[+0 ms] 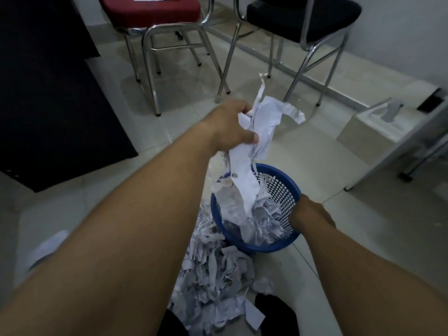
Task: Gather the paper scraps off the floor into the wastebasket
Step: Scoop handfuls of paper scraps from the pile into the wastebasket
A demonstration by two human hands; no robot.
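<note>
A blue mesh wastebasket (287, 187) stands on the tiled floor, tilted towards me and partly filled with white paper scraps. My right hand (311, 213) grips its near right rim. My left hand (232, 126) is raised above the basket and is closed on a bunch of torn paper strips (260, 132); the longest strips hang down into the basket's mouth. A heap of paper scraps (213, 282) lies on the floor just in front of the basket, between my arms. One crumpled ball (263, 284) sits at the heap's right edge.
A red-seated chair (155, 15) and a black-seated chair (303, 18) with chrome legs stand beyond the basket. A dark mat (48, 105) covers the floor on the left. A pale box (378, 124) and a metal frame (400, 156) sit at the right.
</note>
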